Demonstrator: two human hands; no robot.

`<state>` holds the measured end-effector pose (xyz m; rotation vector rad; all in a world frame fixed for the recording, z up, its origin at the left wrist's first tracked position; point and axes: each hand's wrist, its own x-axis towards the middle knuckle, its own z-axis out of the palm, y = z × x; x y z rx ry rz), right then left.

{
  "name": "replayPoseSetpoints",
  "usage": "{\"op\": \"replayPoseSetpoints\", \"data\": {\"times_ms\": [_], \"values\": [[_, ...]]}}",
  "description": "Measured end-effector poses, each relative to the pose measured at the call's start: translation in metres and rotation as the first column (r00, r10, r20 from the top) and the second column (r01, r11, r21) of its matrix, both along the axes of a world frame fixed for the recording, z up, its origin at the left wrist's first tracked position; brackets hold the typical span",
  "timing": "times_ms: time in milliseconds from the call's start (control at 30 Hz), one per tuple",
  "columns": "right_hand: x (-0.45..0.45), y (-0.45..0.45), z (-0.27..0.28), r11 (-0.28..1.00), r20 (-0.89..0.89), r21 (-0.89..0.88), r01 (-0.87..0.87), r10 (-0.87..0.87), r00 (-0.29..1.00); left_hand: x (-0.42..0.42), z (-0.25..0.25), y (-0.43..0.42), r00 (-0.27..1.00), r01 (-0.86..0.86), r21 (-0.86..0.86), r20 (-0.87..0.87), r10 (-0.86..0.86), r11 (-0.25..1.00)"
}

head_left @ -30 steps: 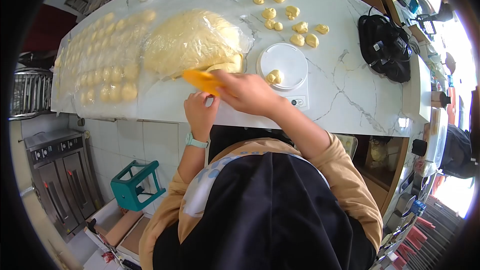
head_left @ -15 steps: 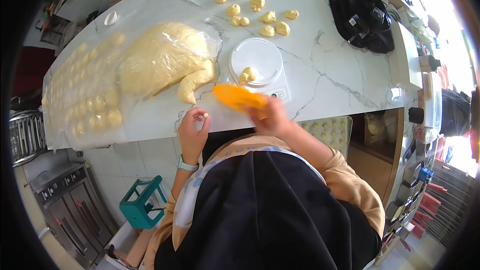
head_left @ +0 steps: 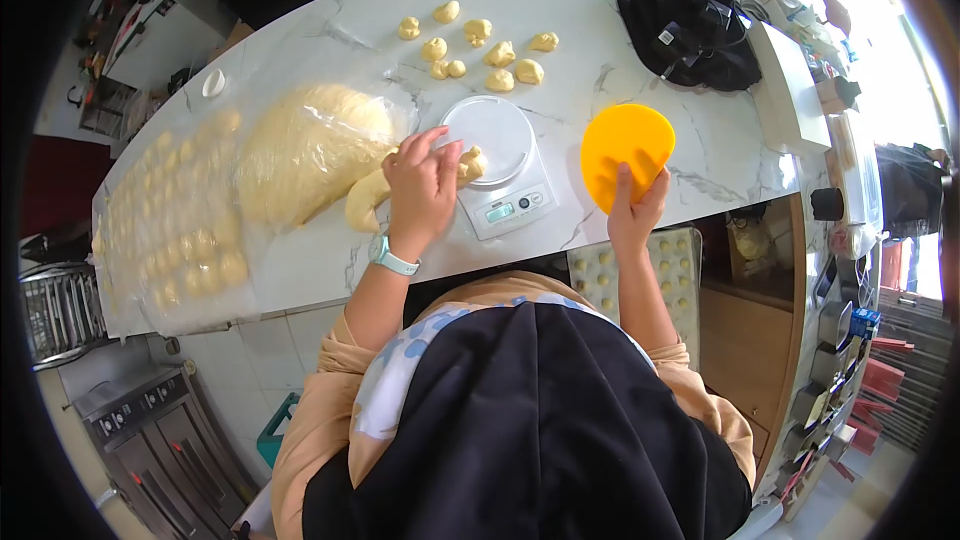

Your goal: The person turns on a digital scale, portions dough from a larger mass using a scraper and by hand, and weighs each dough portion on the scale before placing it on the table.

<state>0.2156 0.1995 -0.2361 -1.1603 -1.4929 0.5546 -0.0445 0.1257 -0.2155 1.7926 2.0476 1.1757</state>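
Note:
My right hand [head_left: 637,212] grips a yellow-orange dough scraper [head_left: 627,145] by its lower edge, held up to the right of a white digital kitchen scale [head_left: 506,202]. Over the left edge of the scale is my left hand [head_left: 420,190], with its fingers apart and bent. Its fingertips are close to a small dough piece [head_left: 473,164] on the weighing plate [head_left: 490,132]; whether they touch it I cannot tell. Left of that hand, a thick strip of dough [head_left: 364,203] sticks out from a large dough mass [head_left: 310,145] under clear plastic.
Several small dough pieces [head_left: 500,55] lie beyond the scale. Rows of dough balls [head_left: 190,240] sit under plastic at the left. A black bag [head_left: 690,30] is at the back right. A tray of small rounds [head_left: 655,285] shows below the table edge.
My left hand has moved up and right from the table's front edge to the scale. My right hand has carried the scraper to the right, away from the scale's front, uncovering its display.

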Motion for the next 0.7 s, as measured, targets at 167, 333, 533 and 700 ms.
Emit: {"op": "replayPoseSetpoints", "data": {"times_ms": [167, 333, 533, 700], "values": [[0.012, 0.010, -0.023, 0.995, 0.028, -0.036, 0.096, -0.095, 0.995, -0.011, 0.006, -0.006, 0.960, -0.066, -0.082, 0.267, 0.086, 0.994], [0.016, 0.026, -0.043, 0.978, -0.299, -0.184, 0.102, -0.155, 0.942, 0.006, 0.030, -0.001, 0.976, 0.090, -0.238, 0.214, -0.038, 0.967], [0.009, 0.027, -0.037, 0.970, -0.288, -0.232, 0.070, -0.137, 0.948, 0.005, 0.011, 0.041, 0.960, 0.272, -0.182, -0.016, -0.279, 0.945], [0.011, 0.028, -0.041, 0.968, -0.429, -0.248, 0.033, -0.141, 0.892, 0.036, 0.023, 0.103, 0.803, 0.512, -0.055, 0.385, -0.455, 0.857]]}}
